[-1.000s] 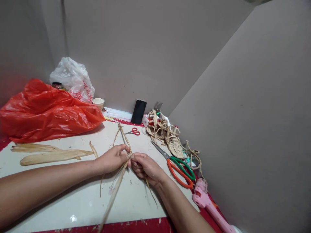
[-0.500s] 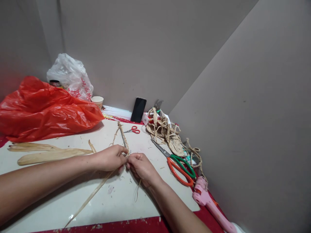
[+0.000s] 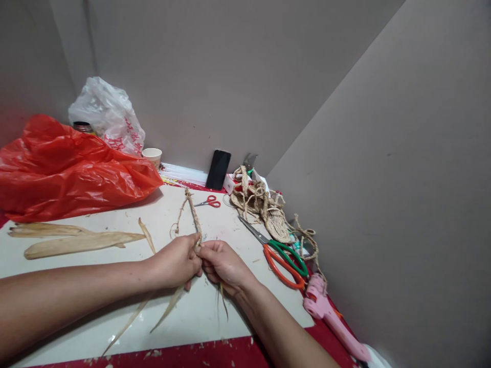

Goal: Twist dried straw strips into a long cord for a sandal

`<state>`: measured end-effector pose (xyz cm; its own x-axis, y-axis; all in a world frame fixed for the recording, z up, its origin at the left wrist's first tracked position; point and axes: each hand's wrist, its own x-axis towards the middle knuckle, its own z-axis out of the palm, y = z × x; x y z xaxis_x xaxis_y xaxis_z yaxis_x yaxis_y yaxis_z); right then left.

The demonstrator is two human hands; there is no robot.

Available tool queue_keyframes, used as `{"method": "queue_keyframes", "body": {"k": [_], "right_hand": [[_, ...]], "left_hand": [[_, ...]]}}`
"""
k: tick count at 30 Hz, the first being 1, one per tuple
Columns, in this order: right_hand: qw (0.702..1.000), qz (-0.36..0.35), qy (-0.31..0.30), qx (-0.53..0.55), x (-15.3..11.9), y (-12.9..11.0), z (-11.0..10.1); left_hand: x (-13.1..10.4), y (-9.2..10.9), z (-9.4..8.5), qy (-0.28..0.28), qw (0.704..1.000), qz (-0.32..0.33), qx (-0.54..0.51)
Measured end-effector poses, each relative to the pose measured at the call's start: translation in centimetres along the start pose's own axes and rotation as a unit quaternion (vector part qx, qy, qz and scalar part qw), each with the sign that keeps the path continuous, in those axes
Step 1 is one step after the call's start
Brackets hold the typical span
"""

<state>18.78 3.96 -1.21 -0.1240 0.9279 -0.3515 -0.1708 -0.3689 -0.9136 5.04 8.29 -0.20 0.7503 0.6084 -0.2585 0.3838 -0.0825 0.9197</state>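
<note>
A thin braided straw cord (image 3: 194,213) runs from a knotted far end down to my two hands, which meet at its near end. My left hand (image 3: 178,263) is closed on the braid, fingers curled round it. My right hand (image 3: 222,263) pinches the braid's near end, thumb against forefinger, right beside the left fingertips. Loose strands hang below: one dry leaf strip (image 3: 168,309) under the left hand and a thin strip (image 3: 224,301) under the right. Another long strip (image 3: 126,327) lies on the board, partly hidden by my left forearm.
Dry leaves (image 3: 80,243) lie left, before a red plastic bag (image 3: 76,168). Small red scissors (image 3: 213,201) lie beyond the hands. To the right are large scissors (image 3: 284,266), coiled braid (image 3: 278,225) and a pink glue gun (image 3: 326,312). A phone (image 3: 218,169) leans at the wall.
A leaf strip now hangs separately below my left hand, apart from the long one. The strand under my right hand hangs differently. Both hands stay closed at the braid's end; the view shifts slightly.
</note>
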Motion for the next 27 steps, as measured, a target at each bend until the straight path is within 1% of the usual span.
{"method": "queue_keyframes", "body": {"k": [3, 5, 6, 8, 9, 10, 11, 13, 15, 16, 17, 19, 22, 24, 27], "right_hand": [[1.000, 0.011, 0.002, 0.028, -0.2, 0.0, -0.2], [0.999, 0.020, -0.003, 0.045, -0.3, -0.3, -0.4], [0.998, 0.025, -0.007, 0.052, -0.4, -0.4, -0.5], [0.998, 0.032, -0.015, 0.060, -0.6, -0.6, -0.7], [0.997, 0.034, -0.019, 0.061, -0.6, -0.7, -0.9], [0.997, 0.034, -0.025, 0.063, -0.6, -0.7, -1.0], [0.997, 0.033, -0.029, 0.066, -0.7, -0.8, -1.1], [0.996, 0.031, -0.041, 0.069, -0.6, -0.8, -1.1], [0.996, 0.030, -0.048, 0.063, -0.6, -0.9, -1.2], [0.997, 0.031, -0.048, 0.058, -0.6, -0.9, -1.2], [0.997, 0.034, -0.046, 0.055, -0.6, -0.9, -1.2], [0.997, 0.040, -0.044, 0.055, -0.4, -0.8, -1.4], [0.996, 0.034, -0.045, 0.063, -0.2, -0.5, -1.9], [0.997, 0.023, -0.050, 0.061, 0.0, -0.4, -2.2], [0.996, 0.022, -0.060, 0.060, 0.1, -0.4, -2.4]], "left_hand": [[-0.2, 0.4, -0.5, -0.018, 0.999, -0.002, 0.029], [-0.2, 1.0, -1.5, -0.009, 0.997, -0.005, 0.073], [-0.1, 1.3, -2.0, 0.014, 0.995, 0.003, 0.102], [0.3, 1.7, -3.0, 0.086, 0.984, 0.038, 0.149], [0.5, 1.7, -3.3, 0.112, 0.981, 0.051, 0.153], [0.8, 1.7, -3.4, 0.120, 0.981, 0.055, 0.140], [1.0, 1.5, -3.3, 0.111, 0.987, 0.047, 0.110], [1.4, 1.1, -2.8, 0.054, 0.998, 0.002, 0.011], [1.6, 0.6, -2.1, -0.003, 0.995, -0.051, -0.086], [1.6, 0.5, -1.8, -0.020, 0.991, -0.066, -0.113], [1.5, 0.5, -1.7, -0.028, 0.990, -0.072, -0.119], [1.3, 0.5, -1.8, -0.023, 0.995, -0.057, -0.076], [1.0, 0.8, -2.3, 0.001, 1.000, 0.008, 0.020], [0.9, 0.8, -2.4, 0.004, 0.996, 0.050, 0.069], [0.8, 0.6, -2.2, 0.011, 0.988, 0.082, 0.128]]}}
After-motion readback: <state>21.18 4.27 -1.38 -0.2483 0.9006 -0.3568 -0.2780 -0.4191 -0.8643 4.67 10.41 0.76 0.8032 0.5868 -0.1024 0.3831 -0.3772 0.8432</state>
